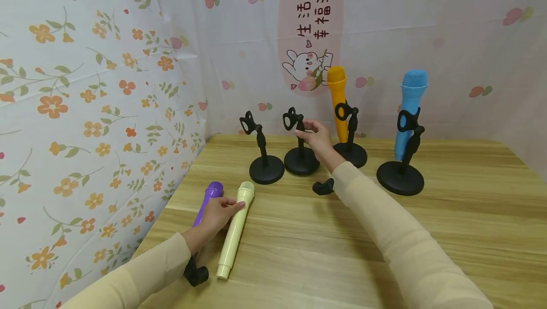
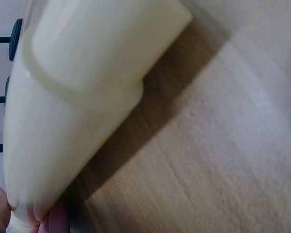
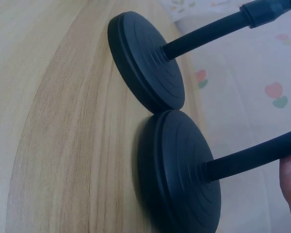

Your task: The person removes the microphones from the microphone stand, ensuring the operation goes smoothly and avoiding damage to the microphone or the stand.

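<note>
My left hand (image 1: 215,215) pinches a cream microphone (image 1: 232,240) between thumb and fingers just below its head. The microphone lies slanted close over the wooden table, its tail toward me; its tail end (image 2: 111,34) fills much of the left wrist view. Partly hidden behind that hand is a purple microphone (image 1: 213,189). My right hand (image 1: 318,140) holds the upright pole of a black microphone stand (image 1: 301,163) between thumb and fingers. That stand's round base is flat on the table, and its ring clip is vacant. In the right wrist view a fingertip (image 3: 287,170) touches the pole.
A second stand (image 1: 267,170) with a vacant clip is just left of the held one. To the right, an orange microphone (image 1: 337,90) and a blue microphone (image 1: 413,95) rise upright behind stand clips. Small black pieces (image 1: 323,187) lie on the table (image 1: 307,252). Patterned cloth (image 1: 239,52) hangs behind.
</note>
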`<state>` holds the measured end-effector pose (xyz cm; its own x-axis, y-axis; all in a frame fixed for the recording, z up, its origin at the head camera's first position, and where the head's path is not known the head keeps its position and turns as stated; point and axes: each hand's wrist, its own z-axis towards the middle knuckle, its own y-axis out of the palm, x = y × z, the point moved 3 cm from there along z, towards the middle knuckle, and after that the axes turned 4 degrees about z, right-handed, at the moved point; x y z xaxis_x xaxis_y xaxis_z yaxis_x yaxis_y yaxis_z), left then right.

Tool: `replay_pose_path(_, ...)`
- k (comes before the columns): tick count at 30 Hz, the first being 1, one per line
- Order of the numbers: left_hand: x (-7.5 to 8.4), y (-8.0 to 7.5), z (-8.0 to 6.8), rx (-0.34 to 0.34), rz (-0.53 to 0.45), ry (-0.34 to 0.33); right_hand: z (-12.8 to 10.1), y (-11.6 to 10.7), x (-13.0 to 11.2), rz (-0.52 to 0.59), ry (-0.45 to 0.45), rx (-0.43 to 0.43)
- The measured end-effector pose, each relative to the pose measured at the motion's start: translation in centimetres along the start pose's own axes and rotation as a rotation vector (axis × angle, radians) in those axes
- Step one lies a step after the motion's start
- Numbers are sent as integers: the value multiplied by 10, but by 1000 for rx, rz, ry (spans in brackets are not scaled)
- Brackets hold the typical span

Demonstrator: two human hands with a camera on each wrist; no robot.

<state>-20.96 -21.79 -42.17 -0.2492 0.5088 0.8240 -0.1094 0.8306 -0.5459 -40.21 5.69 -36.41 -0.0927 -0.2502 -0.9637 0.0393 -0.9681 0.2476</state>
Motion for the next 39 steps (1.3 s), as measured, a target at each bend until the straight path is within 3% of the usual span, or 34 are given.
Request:
replay_pose_path(12, 1, -1, -1, -9, 31, 33, 3, -2, 9, -19, 15, 12)
replay_pose_path(39, 0, -3, -1, -15, 16, 14, 2, -2, 11, -15, -9, 14)
